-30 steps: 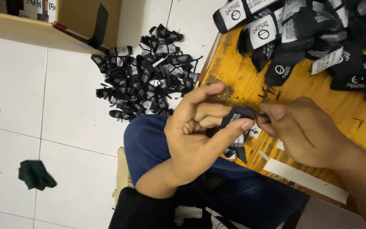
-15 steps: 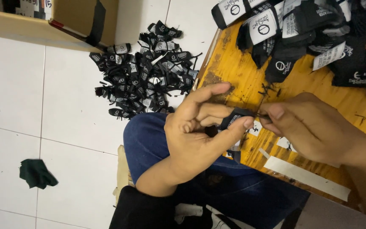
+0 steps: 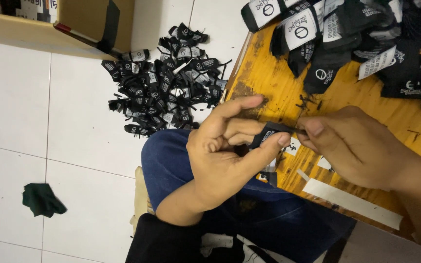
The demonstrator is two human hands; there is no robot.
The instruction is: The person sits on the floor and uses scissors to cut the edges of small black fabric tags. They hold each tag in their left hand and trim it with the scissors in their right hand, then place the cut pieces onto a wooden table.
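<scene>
Both hands are meeting over the near edge of the wooden table (image 3: 269, 78). The left hand (image 3: 225, 156) is pinching a small black fabric label (image 3: 268, 134) between thumb and fingertips, index finger stretched out above it. The right hand (image 3: 361, 146) is closing thumb and forefinger on something thin at the label's right end; too small to tell what. The grip is looking slim: a hard tug could be slipping the label free, dropping it onto the blue-jeaned knee (image 3: 171, 160) or the white tiles. Far on the table, a stack of black labels (image 3: 347, 44) is crowding in, and a floor pile (image 3: 166, 80) is lying to the left, where a dropped piece would be getting lost.
</scene>
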